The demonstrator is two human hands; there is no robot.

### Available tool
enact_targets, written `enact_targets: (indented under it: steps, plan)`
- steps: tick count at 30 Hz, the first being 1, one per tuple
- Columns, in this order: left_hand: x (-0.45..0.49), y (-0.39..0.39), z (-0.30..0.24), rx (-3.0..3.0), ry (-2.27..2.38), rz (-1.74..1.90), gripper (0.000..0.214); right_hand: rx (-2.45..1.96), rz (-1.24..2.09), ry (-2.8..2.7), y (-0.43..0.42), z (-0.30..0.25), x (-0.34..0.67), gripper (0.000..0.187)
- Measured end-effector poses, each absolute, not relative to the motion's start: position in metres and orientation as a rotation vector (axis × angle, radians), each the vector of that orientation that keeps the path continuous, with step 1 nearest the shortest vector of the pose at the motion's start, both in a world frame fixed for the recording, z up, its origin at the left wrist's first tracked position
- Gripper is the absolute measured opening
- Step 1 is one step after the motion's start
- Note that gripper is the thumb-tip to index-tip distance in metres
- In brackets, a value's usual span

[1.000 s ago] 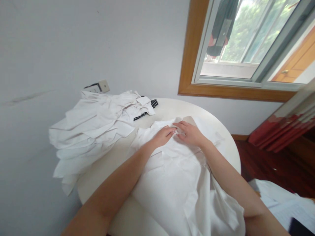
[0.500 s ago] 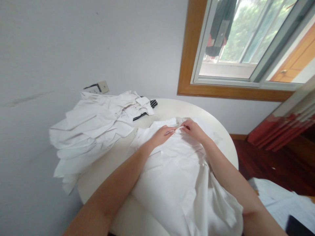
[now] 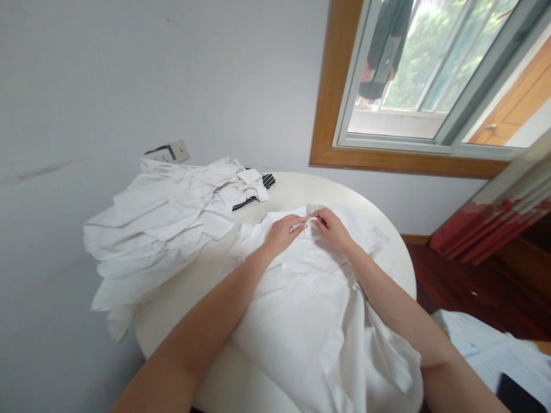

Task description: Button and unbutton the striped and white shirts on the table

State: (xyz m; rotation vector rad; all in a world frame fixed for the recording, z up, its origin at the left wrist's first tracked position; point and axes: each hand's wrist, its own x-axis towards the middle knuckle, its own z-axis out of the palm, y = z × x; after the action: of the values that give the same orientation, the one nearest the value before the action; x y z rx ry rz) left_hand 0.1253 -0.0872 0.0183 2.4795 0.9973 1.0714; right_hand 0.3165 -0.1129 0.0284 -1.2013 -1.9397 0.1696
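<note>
A white shirt (image 3: 301, 310) lies spread over the round table, its neck end toward the far side and its lower part reaching toward me. My left hand (image 3: 286, 234) pinches the edge near the collar. Close beside it on the right, my right hand (image 3: 331, 228) has its fingers closed on the same edge. A thin, raised strip of the cloth shows between the two hands. The fingertips partly cover the spot they grip.
A heap of white garments (image 3: 167, 223) hangs over the left of the white table (image 3: 365, 209), with black striped cloth (image 3: 267, 181) beneath. Behind stand a wall and a wood-framed window (image 3: 408, 163). At lower right are pale cloth (image 3: 477, 338) and a dark flat object (image 3: 519, 396).
My right hand has moved slightly left, closer to my left hand. The strip of collar edge between them now bows upward more. The heap of garments has stayed in place.
</note>
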Motion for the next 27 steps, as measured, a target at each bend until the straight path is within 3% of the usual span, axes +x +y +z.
enact_targets:
  steps: [12, 18, 27]
  plan:
    - [0.131, -0.083, 0.007, 2.6, 1.234, 1.006, 0.019, -1.297, 0.15, -2.142, -0.121, 0.029, 0.304, 0.028]
    - [0.132, -0.087, 0.009, 2.602, 1.226, 0.974, 0.023, -1.444, 0.054, -2.119, -0.117, 0.025, 0.3, 0.015]
    - [0.123, -0.084, 0.013, 2.529, 1.105, 0.857, 0.027, -1.393, 0.151, -1.976, -0.106, 0.014, 0.315, 0.016]
